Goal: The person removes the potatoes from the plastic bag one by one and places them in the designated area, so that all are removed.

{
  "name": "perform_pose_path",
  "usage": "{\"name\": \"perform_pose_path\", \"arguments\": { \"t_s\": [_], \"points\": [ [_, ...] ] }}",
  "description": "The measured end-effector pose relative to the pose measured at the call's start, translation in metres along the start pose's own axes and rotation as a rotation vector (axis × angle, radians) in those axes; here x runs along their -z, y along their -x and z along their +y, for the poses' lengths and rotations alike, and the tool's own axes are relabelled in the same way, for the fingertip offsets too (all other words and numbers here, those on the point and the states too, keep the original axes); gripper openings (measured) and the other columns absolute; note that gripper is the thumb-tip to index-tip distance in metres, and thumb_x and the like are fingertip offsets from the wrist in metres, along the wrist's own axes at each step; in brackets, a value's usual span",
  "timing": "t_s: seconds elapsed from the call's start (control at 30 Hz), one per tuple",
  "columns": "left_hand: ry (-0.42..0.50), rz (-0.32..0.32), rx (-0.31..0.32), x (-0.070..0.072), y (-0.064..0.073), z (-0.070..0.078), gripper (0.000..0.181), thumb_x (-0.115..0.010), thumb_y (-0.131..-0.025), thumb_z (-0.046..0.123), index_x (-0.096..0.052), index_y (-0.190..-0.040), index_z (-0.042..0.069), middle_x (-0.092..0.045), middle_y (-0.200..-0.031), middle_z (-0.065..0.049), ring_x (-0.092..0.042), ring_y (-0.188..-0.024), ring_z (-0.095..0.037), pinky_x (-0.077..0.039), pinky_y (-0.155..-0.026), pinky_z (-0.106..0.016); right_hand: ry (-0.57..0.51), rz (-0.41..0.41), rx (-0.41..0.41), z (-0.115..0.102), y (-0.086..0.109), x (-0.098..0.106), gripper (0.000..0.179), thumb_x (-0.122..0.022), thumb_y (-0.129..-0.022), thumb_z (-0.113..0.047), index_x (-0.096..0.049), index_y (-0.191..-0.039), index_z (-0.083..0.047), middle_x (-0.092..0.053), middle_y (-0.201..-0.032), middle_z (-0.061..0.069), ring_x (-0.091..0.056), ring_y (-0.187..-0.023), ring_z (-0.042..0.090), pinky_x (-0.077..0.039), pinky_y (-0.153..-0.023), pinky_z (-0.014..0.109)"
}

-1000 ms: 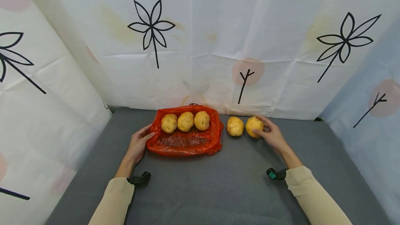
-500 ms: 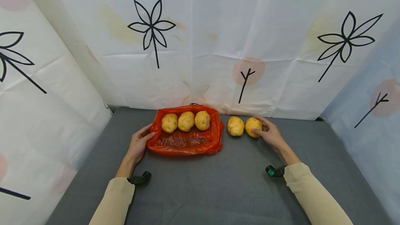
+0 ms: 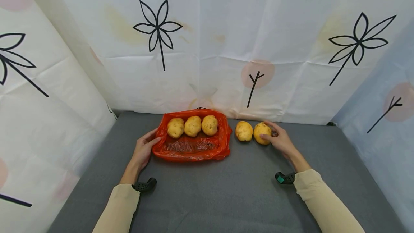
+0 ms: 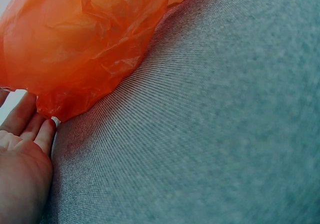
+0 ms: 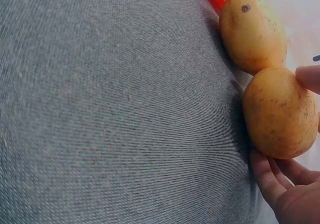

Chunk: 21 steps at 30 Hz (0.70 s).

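Note:
A red plastic bag [image 3: 191,155] lies with its mouth spread wide on the grey table. Inside, three potatoes [image 3: 192,126] sit in a row along its back side. My left hand [image 3: 143,148] holds the bag's left edge, thumb over the rim and fingers outside; the left wrist view shows the fingers at the orange-red plastic [image 4: 75,49]. To the right of the bag stand two more potatoes side by side. My right hand [image 3: 280,140] grips the outer potato [image 3: 262,133] between thumb and fingers. The inner potato [image 3: 244,131] is right beside it, overlapping it in the right wrist view.
Grey cloth [image 3: 207,197] covers the table. A white curtain with line-drawn flowers [image 3: 207,46] rises close behind the bag and potatoes, and similar cloth stands at both sides. Each wrist wears a black camera band [image 3: 145,184].
My right hand has shifted slightly left with the outer potato, bringing it closer to the inner one. The left hand and the bag have stayed in place.

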<state>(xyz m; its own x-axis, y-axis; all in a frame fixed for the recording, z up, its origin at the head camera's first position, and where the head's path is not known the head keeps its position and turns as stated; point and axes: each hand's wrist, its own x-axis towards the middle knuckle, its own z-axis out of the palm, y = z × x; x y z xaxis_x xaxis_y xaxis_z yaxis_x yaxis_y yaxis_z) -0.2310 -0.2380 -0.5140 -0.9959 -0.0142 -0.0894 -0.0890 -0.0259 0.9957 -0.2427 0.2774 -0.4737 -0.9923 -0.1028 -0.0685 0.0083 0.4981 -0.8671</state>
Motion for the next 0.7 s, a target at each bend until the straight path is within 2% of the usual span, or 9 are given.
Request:
{"name": "perform_pose_path", "arguments": {
  "t_s": [0.23,0.43,0.7],
  "points": [
    [0.003,0.000,0.003,-0.0008,0.0013,0.0007,0.052,-0.058,-0.104,0.011,-0.043,-0.154,0.005,-0.042,-0.154,-0.014,-0.046,-0.130,-0.016,-0.048,-0.092,-0.014,-0.014,-0.016,-0.001,-0.0005,0.0008,-0.0007,0.071,-0.067,-0.101,-0.024,-0.031,-0.160,-0.009,-0.035,-0.153,0.032,-0.040,-0.137,0.049,-0.042,-0.103,0.060],
    [-0.007,0.002,-0.009,0.0001,0.0001,-0.0006,0.052,-0.058,-0.104,0.011,-0.043,-0.154,0.004,-0.043,-0.153,-0.015,-0.047,-0.130,-0.017,-0.048,-0.093,-0.015,-0.017,-0.019,-0.015,-0.0019,0.0013,0.0000,0.072,-0.067,-0.101,-0.025,-0.030,-0.160,-0.009,-0.032,-0.156,0.031,-0.037,-0.139,0.049,-0.040,-0.105,0.062],
    [-0.031,0.012,-0.023,0.0002,-0.0025,-0.0025,0.052,-0.059,-0.104,0.012,-0.044,-0.153,0.003,-0.043,-0.153,-0.016,-0.049,-0.127,-0.013,-0.048,-0.093,-0.016,-0.028,-0.002,-0.013,-0.0041,0.0027,0.0000,0.074,-0.070,-0.098,-0.023,-0.031,-0.159,-0.008,-0.034,-0.155,0.031,-0.040,-0.137,0.049,-0.044,-0.101,0.059]
  ]
}}
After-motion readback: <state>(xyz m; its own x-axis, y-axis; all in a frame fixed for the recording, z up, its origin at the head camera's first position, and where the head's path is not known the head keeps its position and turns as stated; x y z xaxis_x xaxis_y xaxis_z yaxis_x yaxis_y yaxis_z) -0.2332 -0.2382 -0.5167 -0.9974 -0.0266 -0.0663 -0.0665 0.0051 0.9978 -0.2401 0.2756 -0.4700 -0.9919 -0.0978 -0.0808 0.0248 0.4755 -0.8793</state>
